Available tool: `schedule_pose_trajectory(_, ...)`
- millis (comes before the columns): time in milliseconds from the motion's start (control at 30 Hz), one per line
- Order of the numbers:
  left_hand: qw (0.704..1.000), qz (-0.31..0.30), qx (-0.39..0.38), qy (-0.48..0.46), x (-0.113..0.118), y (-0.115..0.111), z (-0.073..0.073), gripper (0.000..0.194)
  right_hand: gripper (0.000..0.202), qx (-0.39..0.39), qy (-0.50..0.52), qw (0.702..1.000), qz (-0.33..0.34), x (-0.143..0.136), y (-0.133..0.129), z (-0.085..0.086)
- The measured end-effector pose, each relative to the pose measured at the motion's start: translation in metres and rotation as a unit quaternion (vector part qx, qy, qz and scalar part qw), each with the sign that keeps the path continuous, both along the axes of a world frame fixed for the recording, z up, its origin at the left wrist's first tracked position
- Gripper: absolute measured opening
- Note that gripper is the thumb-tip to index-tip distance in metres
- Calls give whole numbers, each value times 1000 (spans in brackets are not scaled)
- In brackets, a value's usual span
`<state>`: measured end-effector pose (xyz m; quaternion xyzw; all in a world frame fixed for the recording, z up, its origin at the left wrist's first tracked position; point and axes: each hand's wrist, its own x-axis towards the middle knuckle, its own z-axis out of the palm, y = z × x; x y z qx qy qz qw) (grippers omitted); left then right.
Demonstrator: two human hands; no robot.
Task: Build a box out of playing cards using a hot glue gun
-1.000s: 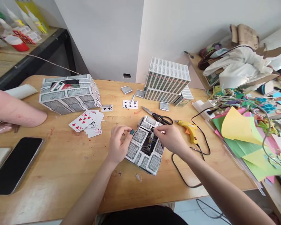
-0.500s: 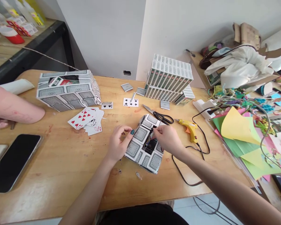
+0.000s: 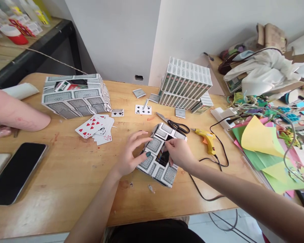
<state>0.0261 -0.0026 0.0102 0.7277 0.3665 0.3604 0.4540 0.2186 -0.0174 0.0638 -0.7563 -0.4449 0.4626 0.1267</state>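
A small box covered with playing cards (image 3: pixel 154 145), backs outward, lies tilted in front of me with a dark opening in its top face. My left hand (image 3: pixel 131 153) is at the box's left side, fingers spread, the thumb reaching its top; it does not grip it. Over the opening, my right hand (image 3: pixel 179 152) has thumb and fingers pinched together at the rim. What sits between those fingertips is hidden. Inside the opening something dark and colourful shows in part. Just beyond the box are black-handled scissors (image 3: pixel 178 126), and to their right a yellow hot glue gun (image 3: pixel 207 140).
A larger card-covered box (image 3: pixel 76 98) stands at back left, loose playing cards (image 3: pixel 92 126) before it. Stacked card packs (image 3: pixel 186 81) rise at the back. A phone (image 3: pixel 17 172) lies left, near a pink cylindrical object (image 3: pixel 17 111). Coloured paper (image 3: pixel 260 145) and a black cord (image 3: pixel 226 158) are right.
My left fingers have spread and lifted off the box's edge. My right hand has stayed at the opening, its fingers shifted slightly. The view has moved a little.
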Motion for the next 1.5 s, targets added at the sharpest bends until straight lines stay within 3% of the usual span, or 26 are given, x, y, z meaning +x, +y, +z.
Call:
schedule_pose_trajectory(100,997,-81,2,6,-2,1,-3,50,32,12,-32,999,27,1,4,1)
schedule_pose_trajectory(233,993,-113,-13,-21,-2,1,-14,51,30,17,-23,999,26,2,9,1)
schedule_pose_trajectory(433,993,-94,-17,-67,2,-2,-21,45,34,-11,-30,999,5,-1,9,-1)
schedule_pose_trajectory(667,993,-71,12,-92,3,-4,-24,40,26,-26,-25,999,-17,-6,11,-5)
schedule_pose_trajectory(933,988,1,-99,-116,8,-15,-24,32,27,-25,-1,999,-36,-1,10,-2)
schedule_pose_trajectory(1167,991,8,-50,-120,8,-14,-29,31,23,-27,-12,998,-47,0,9,-4)
schedule_pose_trajectory(1500,992,-3,-29,-123,7,-12,-30,32,23,21,-28,999,7,10,6,9)
